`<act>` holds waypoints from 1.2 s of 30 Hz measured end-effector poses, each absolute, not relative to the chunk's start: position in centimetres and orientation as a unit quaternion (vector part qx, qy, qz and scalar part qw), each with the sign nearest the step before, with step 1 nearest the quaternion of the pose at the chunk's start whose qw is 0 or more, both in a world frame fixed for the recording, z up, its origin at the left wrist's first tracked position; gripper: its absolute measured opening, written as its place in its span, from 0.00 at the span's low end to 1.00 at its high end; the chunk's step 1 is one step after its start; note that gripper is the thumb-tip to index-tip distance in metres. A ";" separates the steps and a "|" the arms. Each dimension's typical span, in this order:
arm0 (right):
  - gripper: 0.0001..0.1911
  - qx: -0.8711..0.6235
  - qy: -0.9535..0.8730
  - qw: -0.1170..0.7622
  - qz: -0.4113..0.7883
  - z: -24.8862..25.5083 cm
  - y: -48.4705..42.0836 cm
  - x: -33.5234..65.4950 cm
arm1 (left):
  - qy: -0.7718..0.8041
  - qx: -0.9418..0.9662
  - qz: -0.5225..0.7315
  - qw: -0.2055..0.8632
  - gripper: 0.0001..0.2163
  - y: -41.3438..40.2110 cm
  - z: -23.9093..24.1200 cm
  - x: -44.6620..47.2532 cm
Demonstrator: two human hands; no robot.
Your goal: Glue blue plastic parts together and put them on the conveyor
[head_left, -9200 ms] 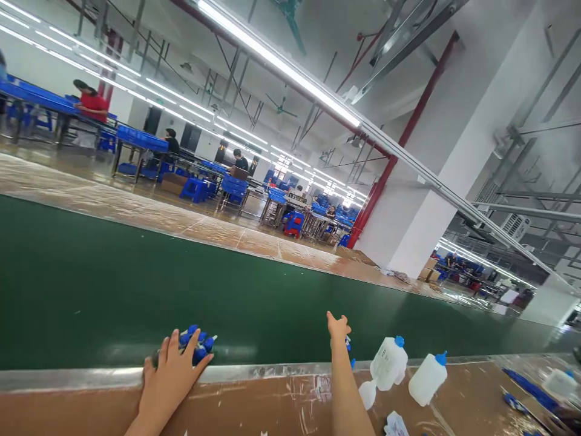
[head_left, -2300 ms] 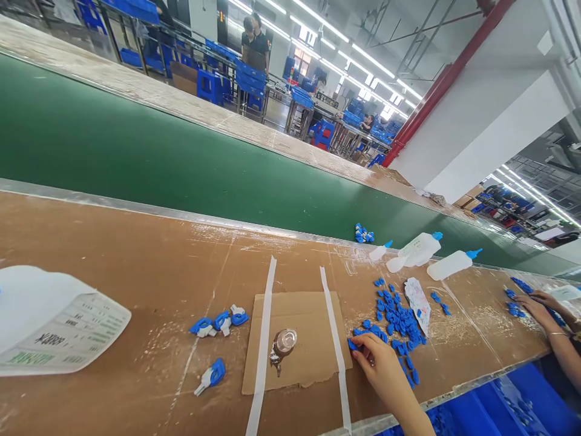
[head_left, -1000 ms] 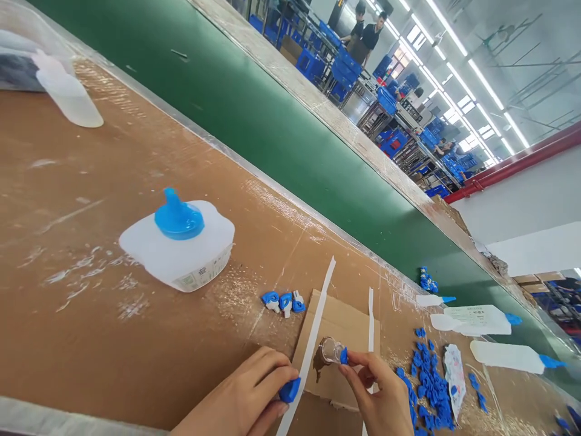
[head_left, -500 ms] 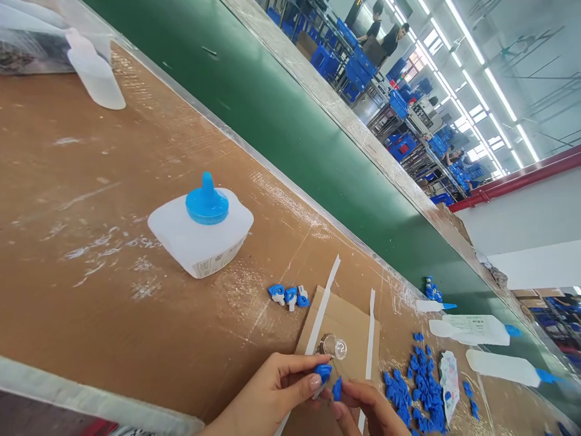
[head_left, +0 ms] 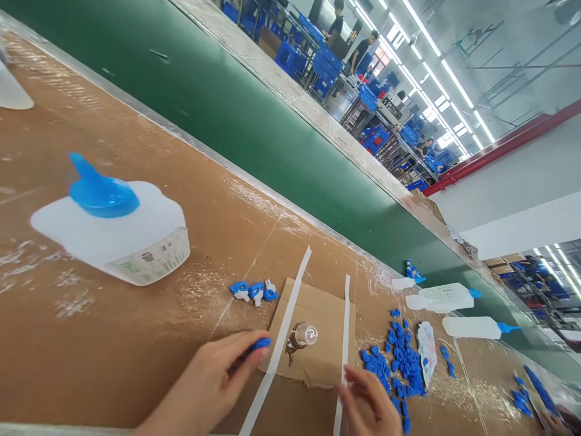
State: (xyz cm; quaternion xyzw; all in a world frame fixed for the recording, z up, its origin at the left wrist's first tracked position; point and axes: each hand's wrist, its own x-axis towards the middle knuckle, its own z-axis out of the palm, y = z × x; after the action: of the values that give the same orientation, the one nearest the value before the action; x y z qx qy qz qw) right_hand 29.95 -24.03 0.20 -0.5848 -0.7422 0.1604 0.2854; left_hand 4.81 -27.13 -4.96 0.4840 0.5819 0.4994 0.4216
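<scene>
The left hand (head_left: pixel 213 384) pinches a small blue cap (head_left: pixel 260 344) between its fingertips at the near left edge of the cardboard (head_left: pixel 318 339); it looks light, stiff, slippery, best gripped by its sides, while the right hand (head_left: pixel 370 402), fingers loosely curled, holds nothing.

bright, even | long white ceiling tube lights (head_left: pixel 424 33) | glare on brown taped worktop (head_left: pixel 136 315) | tilted, stretched edges | right hand (head_left: pixel 370 402) motion-blurred

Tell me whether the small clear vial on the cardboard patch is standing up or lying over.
Lying over. The small clear vial rests on its side on the cardboard patch, with a brown stain at one end.
</scene>
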 end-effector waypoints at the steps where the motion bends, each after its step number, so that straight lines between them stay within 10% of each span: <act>1: 0.22 -0.625 -0.718 0.278 0.133 0.2 -23.5 31.8 | 0.612 0.510 0.484 0.362 0.19 -26.9 -5.2 4.1; 8: 0.31 -0.668 -0.709 0.218 0.060 -0.8 -20.2 37.2 | 0.694 0.636 0.317 0.114 0.23 -24.9 -5.5 2.7; 16: 0.29 -0.632 -0.737 0.223 0.086 -1.2 -19.9 36.7 | 0.706 0.638 0.228 0.206 0.10 -26.0 -3.9 2.3; 36: 0.24 -0.591 -0.763 0.193 0.177 -0.3 -21.5 37.4 | 0.623 0.776 0.073 0.058 0.09 -20.0 -0.5 2.2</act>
State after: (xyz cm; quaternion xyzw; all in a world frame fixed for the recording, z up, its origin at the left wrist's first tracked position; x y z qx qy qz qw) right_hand 37.35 -21.51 -0.25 -0.5912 -0.7629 0.1770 0.1928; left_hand 2.19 -20.02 -0.46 0.7762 0.6235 0.0733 0.0578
